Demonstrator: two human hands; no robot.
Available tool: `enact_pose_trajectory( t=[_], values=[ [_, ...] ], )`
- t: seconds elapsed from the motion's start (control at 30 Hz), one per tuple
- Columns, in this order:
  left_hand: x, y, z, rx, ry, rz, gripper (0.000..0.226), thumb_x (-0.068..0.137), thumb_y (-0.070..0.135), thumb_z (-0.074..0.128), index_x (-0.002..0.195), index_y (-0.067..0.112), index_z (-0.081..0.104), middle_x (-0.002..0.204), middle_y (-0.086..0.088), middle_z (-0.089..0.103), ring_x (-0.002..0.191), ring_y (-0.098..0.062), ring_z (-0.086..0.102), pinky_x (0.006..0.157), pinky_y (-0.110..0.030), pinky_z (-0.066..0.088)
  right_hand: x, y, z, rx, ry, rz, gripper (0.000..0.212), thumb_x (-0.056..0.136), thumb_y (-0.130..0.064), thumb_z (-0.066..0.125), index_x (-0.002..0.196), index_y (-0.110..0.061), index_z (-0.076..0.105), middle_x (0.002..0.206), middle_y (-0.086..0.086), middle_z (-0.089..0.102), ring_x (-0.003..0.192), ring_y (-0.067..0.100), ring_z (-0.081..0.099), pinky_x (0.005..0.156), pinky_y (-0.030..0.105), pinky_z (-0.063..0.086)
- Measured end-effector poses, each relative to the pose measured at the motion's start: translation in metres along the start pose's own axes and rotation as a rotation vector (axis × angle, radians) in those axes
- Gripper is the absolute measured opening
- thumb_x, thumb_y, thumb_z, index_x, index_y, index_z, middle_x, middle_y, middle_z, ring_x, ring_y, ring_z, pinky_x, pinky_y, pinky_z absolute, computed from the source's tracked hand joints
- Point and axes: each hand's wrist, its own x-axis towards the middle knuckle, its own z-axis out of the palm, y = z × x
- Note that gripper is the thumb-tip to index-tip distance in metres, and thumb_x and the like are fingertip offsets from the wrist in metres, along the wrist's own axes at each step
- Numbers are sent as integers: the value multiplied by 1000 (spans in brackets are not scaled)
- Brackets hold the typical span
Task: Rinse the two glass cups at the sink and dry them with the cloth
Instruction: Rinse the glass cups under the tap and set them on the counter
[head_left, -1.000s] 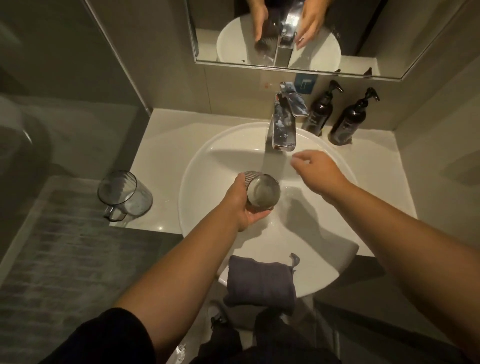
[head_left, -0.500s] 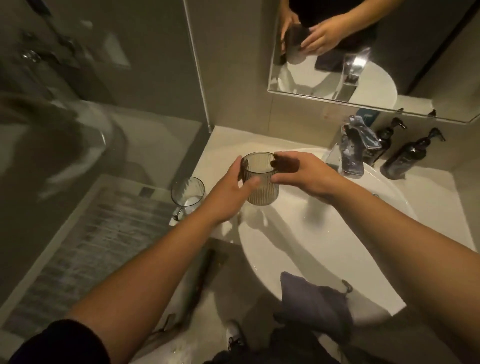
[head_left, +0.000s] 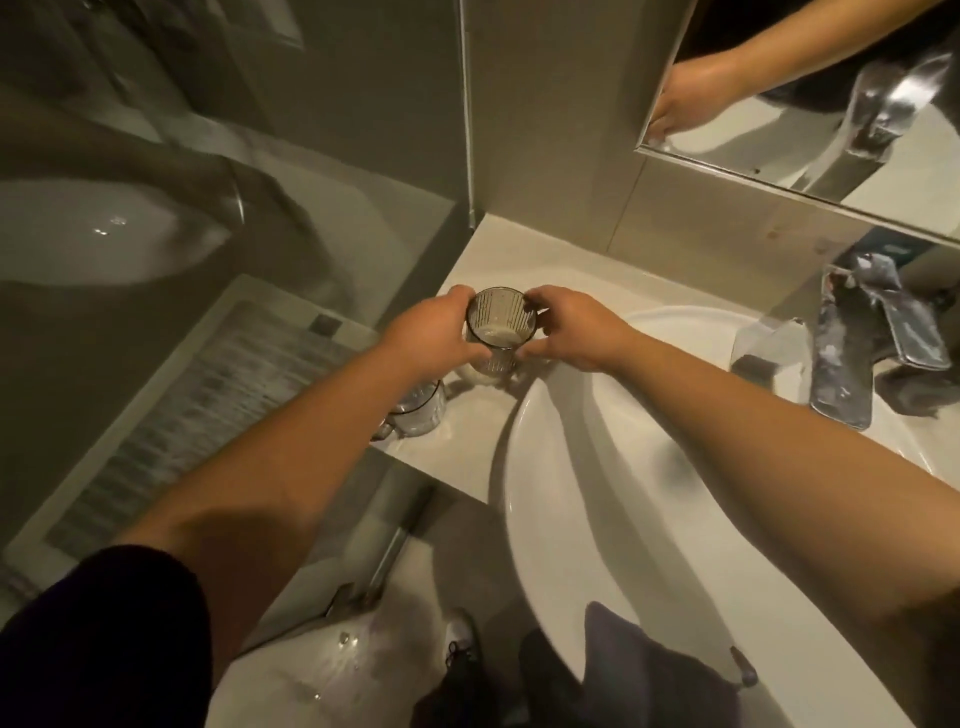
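Two hands on one glass, that is what we have. Our left hand (head_left: 434, 332) and our right hand (head_left: 571, 327) wrap the ribbed, smoky-grey glass cup (head_left: 500, 332) from either side, fingers curled against its fluted wall, and we hold it upright over the pale stone counter (head_left: 498, 249), just left of the basin. We look straight down its round mouth to a pale, filmy bottom; whether its base touches the counter we cannot tell.

Nearer to us, half under our left forearm, stands the second clear glass cup with a handle (head_left: 418, 413), smooth-sided, resting close to the counter's front edge.

On the right sweeps the big white ceramic sink bowl (head_left: 597, 493), glossy and rounded, with soft shadows from our arms across it. Draped over its near rim lies the dark grey folded cloth (head_left: 639, 660), soft and matte, with a small hanging loop at one corner.

Beyond the bowl we see the angular chrome tap (head_left: 872, 338), flat-faced and mirror-bright. Above it, the frameless wall mirror (head_left: 810, 98) shows a reflected arm. On the left, a sheet of smooth glass partition (head_left: 182, 208) throws back hazy highlights.
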Motion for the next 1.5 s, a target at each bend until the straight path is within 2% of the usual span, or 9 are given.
enact_pose_trajectory(
  t=[0.33, 0.5, 0.6, 0.8, 1.0, 1.17, 1.23, 1.37, 1.5],
  values=[
    [10, 2, -1, 220, -84, -48, 61, 81, 39, 79, 124, 13, 44, 112, -11, 68, 97, -33, 65, 80, -40, 50, 7, 3, 16, -133, 2, 15, 57, 72, -25, 80, 121, -9, 57, 113, 12, 62, 99, 28, 58, 83, 36, 48],
    [11, 3, -4, 252, -115, -52, 70, 81, 45, 79, 132, 16, 41, 118, -9, 69, 112, -32, 63, 103, -46, 41, 6, -3, 16, -228, -29, 46, 53, 75, -26, 79, 116, -8, 52, 115, 16, 60, 100, 31, 54, 76, 32, 39],
    [7, -1, -11, 242, -120, -31, 87, 79, 51, 79, 146, 17, 34, 133, -9, 63, 129, -32, 54, 115, -54, 29, 0, -7, 10, -262, -50, 83, 68, 78, -28, 78, 131, -5, 42, 129, 21, 53, 115, 36, 51, 91, 40, 43],
    [-38, -24, -22, 109, 126, 15, 76, 96, 54, 57, 154, 12, 33, 163, -11, 34, 150, -30, 30, 121, -48, 26, -32, -27, 8, -430, 116, -71, 76, 85, -34, 69, 145, -5, 33, 146, 16, 40, 135, 34, 36, 108, 39, 32],
    [-112, -56, 17, -206, 358, -164, 53, 100, 34, 57, 143, 6, 47, 145, -17, 51, 130, -35, 50, 104, -45, 43, -57, -59, 55, -453, 138, -246, 73, 87, -41, 66, 142, -1, 39, 141, 22, 48, 126, 38, 48, 102, 43, 42],
    [-127, -77, 45, -527, 236, -342, 52, 101, 41, 56, 141, 9, 51, 138, -13, 59, 127, -29, 57, 105, -44, 47, -46, -64, 87, -385, 44, -143, 83, 90, -50, 58, 150, -5, 21, 150, 19, 37, 134, 34, 39, 107, 40, 36],
    [-125, -83, 49, -641, 217, -341, 44, 100, 43, 57, 130, 12, 58, 122, -4, 67, 115, -21, 63, 97, -39, 50, -42, -64, 94, -339, 12, -97, 84, 89, -51, 58, 150, -7, 20, 146, 19, 42, 130, 34, 43, 103, 40, 39],
    [-122, -90, 54, -586, 192, -277, 19, 100, 42, 56, 93, 25, 61, 83, 13, 63, 77, -4, 58, 66, -23, 42, -39, -68, 103, -322, -2, -63, 82, 89, -52, 59, 149, -9, 23, 139, 18, 49, 123, 33, 49, 98, 40, 43],
    [-122, -87, 56, -586, 147, -197, 21, 105, 30, 49, 89, 21, 59, 84, 7, 67, 77, -4, 59, 66, -20, 41, -40, -73, 104, -312, 20, -46, 77, 90, -50, 58, 147, -8, 28, 139, 17, 49, 124, 33, 49, 100, 40, 42]
  ],
)
